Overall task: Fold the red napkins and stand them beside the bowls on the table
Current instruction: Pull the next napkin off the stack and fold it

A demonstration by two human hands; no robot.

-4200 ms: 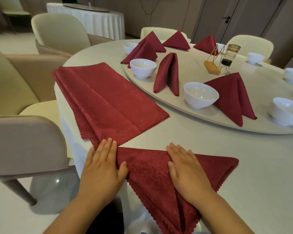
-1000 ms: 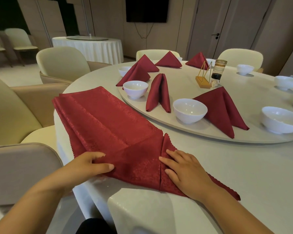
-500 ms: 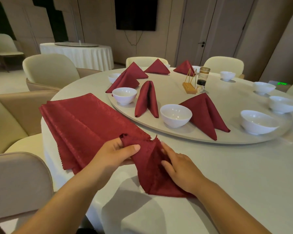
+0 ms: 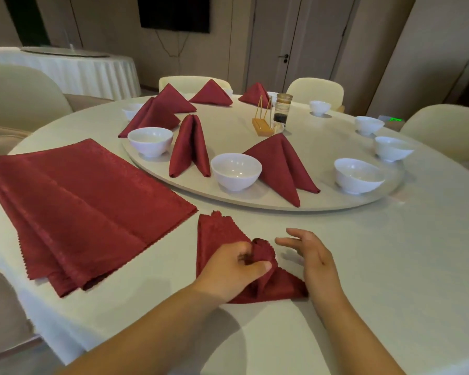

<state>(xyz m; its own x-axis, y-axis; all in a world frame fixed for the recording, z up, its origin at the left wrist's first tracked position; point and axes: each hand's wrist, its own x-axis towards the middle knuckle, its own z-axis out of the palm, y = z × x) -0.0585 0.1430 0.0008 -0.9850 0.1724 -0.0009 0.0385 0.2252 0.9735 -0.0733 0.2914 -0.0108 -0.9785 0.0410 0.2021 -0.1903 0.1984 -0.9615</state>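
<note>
Left hand (image 4: 228,269): grip clamped on a bunched fold of the napkin (image 4: 217,236), thumb along the near side, fingers curled over the top.

Napkin lies partly folded on the tabletop (image 4: 377,280), near the front edge. One zigzag-cut corner points at the turntable (image 4: 322,142). Another corner sticks out right, by the right wrist.

Right hand (image 4: 314,255): grip apart, fingers straight and spread, holding nothing. It sits just right of the bunched fold. Can't tell if the wrist touches the cloth.

Stack (image 4: 87,201) of flat napkins lies left of the napkin, near but apart, and runs to the tabletop's left edge.

On the turntable rim:
- Middle bowl (image 4: 236,171) has an upright fold on each side: narrow napkin (image 4: 190,147) to its left, wide napkin (image 4: 282,163) to its right, both just beside it.
- Left bowl (image 4: 150,140) sits left of the narrow napkin, with another folded napkin (image 4: 149,117) behind it.
- Right bowl (image 4: 358,175) is further round, well apart from the wide napkin.
- Far bowls (image 4: 391,148) continue round the right side.
- Far napkins (image 4: 210,93) stand at the back.

Wooden rack (image 4: 263,125) and jar (image 4: 282,109) stand near the turntable's middle, just beside each other.
</note>
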